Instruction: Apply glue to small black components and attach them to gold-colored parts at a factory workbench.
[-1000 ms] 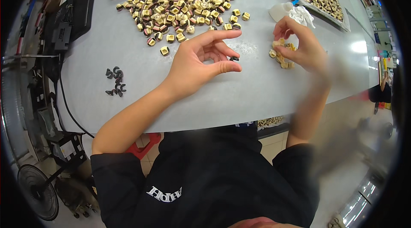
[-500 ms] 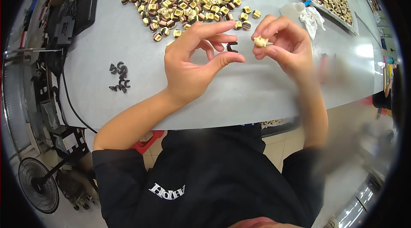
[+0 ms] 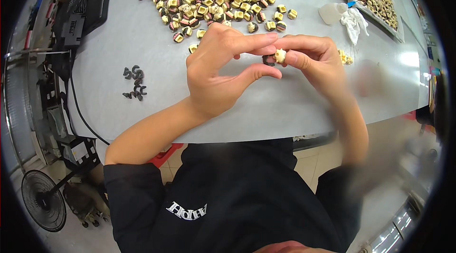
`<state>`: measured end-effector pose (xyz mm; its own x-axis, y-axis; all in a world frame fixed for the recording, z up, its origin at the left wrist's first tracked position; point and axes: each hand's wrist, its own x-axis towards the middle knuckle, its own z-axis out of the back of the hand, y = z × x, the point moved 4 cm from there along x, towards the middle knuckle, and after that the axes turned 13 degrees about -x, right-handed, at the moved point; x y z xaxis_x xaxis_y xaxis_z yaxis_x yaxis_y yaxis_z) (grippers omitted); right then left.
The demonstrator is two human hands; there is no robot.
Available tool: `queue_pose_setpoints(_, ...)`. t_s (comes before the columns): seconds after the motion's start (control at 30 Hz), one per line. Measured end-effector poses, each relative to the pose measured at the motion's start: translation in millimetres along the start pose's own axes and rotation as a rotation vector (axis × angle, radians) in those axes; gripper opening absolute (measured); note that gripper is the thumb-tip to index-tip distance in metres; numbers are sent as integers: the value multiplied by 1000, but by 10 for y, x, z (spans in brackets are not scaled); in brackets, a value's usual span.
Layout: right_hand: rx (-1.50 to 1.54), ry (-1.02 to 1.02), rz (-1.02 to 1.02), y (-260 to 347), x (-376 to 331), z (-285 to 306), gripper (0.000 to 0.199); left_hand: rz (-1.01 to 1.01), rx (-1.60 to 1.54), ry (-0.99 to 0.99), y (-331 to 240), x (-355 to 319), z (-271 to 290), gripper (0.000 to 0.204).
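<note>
While both hands meet above the grey worktop (image 3: 142, 39), the right hand (image 3: 316, 60) pinches a small cream part (image 3: 280, 55); the left hand (image 3: 221, 75) touches it with thumb and forefinger apart.

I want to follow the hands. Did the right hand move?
Yes. The right hand came left, away from the white rag, and now meets the left hand, pinching a small cream piece.

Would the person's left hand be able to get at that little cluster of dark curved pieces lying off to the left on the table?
Probably yes. The dark curved pieces lie in the open on the grey table, on the left hand's own side, with nothing between. But that hand is meeting the right hand at a small cream piece.
</note>
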<state>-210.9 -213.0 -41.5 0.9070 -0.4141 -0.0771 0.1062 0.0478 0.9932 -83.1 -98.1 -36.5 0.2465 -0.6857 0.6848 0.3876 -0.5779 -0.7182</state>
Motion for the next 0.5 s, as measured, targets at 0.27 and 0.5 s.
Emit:
queue_pose_setpoints(0.27, -12, 100, -27, 92, 0, 20, 37, -90, -4, 45, 2, -18, -17, 49)
queue_pose_setpoints(0.5, -120, 155, 53, 107, -27, 68, 42, -62, -25, 72, -20, -16, -56, 46)
